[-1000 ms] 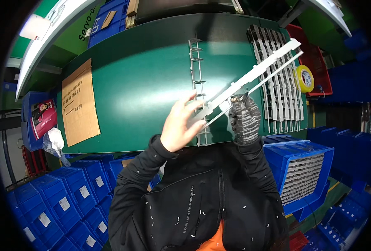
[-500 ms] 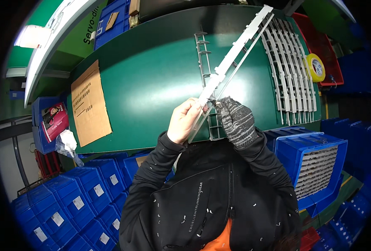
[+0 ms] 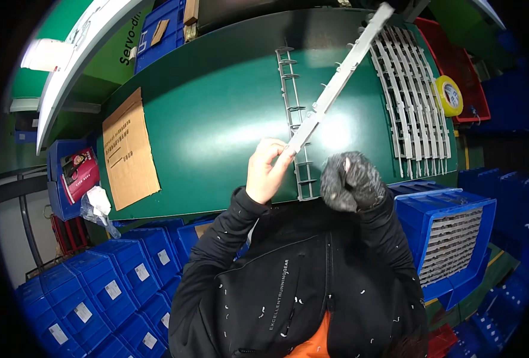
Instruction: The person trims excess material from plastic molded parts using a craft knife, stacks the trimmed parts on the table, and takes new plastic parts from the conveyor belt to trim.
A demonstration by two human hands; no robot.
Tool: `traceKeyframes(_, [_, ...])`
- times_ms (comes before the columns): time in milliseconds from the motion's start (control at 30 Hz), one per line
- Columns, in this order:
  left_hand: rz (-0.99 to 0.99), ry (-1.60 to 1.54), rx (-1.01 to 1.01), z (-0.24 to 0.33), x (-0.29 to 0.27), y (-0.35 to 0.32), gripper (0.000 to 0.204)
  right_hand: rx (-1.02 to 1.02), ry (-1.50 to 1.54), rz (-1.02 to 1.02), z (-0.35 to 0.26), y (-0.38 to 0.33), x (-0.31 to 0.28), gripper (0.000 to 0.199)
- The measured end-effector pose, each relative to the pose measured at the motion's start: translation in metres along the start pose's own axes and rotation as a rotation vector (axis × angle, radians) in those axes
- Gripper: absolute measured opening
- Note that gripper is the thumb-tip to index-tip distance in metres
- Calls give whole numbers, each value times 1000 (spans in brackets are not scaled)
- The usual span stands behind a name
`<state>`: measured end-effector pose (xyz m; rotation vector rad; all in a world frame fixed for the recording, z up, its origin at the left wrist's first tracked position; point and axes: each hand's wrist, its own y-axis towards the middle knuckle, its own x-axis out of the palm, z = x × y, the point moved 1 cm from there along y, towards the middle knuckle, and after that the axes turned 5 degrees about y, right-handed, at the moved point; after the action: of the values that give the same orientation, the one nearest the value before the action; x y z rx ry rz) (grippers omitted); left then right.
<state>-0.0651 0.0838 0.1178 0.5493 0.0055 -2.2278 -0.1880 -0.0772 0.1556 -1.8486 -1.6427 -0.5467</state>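
My bare left hand (image 3: 268, 170) pinches the near end of a long light-grey plastic strip (image 3: 342, 74) between thumb and fingers. The strip slants up and away to the right, small tabs along its edge. Beneath its near part, a ladder-like grey plastic frame (image 3: 289, 83) lies on the green table (image 3: 217, 101). My right hand (image 3: 351, 182), in a dark grey knitted glove, is apart from the strip near the front edge. Its fingers are curled and slightly blurred; anything inside them is hidden.
Several similar grey strips (image 3: 411, 101) lie in a row at the right, beside a yellow tape roll (image 3: 449, 95) and a red tray (image 3: 473, 89). A cardboard sheet (image 3: 130, 155) lies at the left. Blue crates (image 3: 112, 286) stand below; another blue crate (image 3: 449, 238) holds stacked strips.
My right hand has come off the strip and moved right and toward me. The strip has turned in my left hand, showing a different side.
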Motion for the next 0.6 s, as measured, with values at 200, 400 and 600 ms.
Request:
traceKeyframes(200, [-212,-739,-495,-6,-9,-11,23,-67,-252,609,1,9,-3,19])
traceKeyframes(400, [-278,-737,-437,12,-6,-8,19,-139,-81,468,2,15,8,18])
traceKeyframes(600, [-241,50,-99,31,-17,-9,35,-93,-134,425,-7,37,10,16])
